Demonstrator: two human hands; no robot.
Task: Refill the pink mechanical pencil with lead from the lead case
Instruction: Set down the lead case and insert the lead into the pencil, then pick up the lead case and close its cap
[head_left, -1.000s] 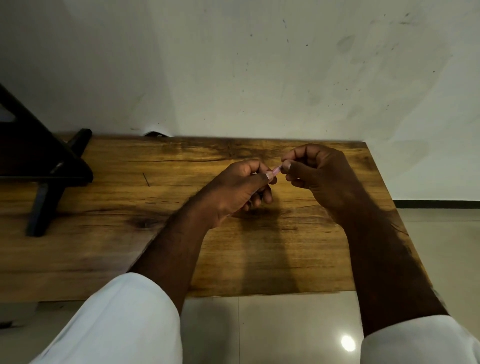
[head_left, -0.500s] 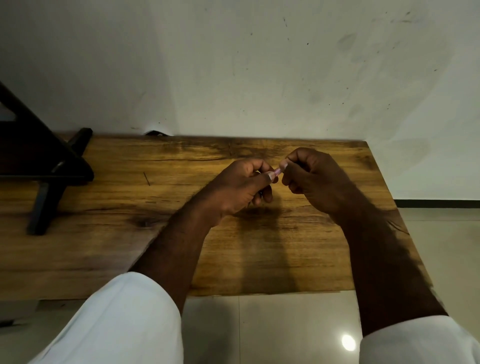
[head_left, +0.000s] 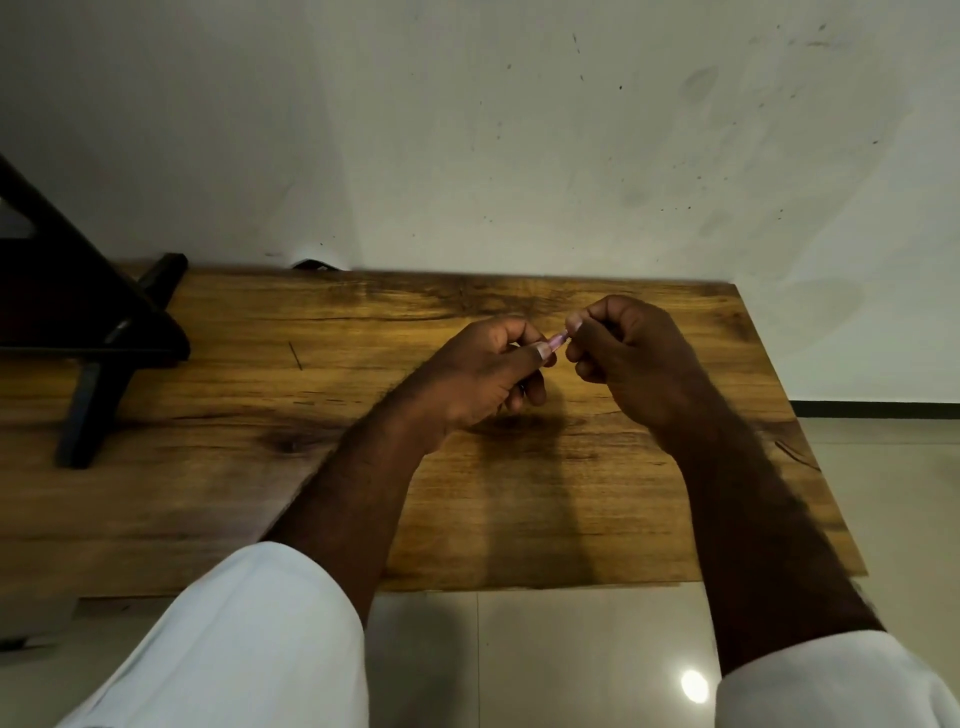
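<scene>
My left hand (head_left: 483, 374) is closed around the pink mechanical pencil (head_left: 558, 341); only a short pink end shows past the thumb, pointing up and to the right. My right hand (head_left: 631, 353) is curled beside it, thumb and forefinger pinched right at that pink end. Whatever the right fingers pinch is too small to make out. Both hands hover just above the wooden table (head_left: 311, 467). A thin dark lead (head_left: 295, 355) lies loose on the table to the left. The lead case is hidden from view.
A black stand (head_left: 98, 332) sits on the table's left end. The white wall (head_left: 519, 156) rises right behind the table. The table's right edge and front edge drop to a tiled floor (head_left: 571, 649). White sleeves cover both forearms near the camera.
Both hands stay close together over the same spot; my right fingertips have shifted slightly at the pencil's pink end.
</scene>
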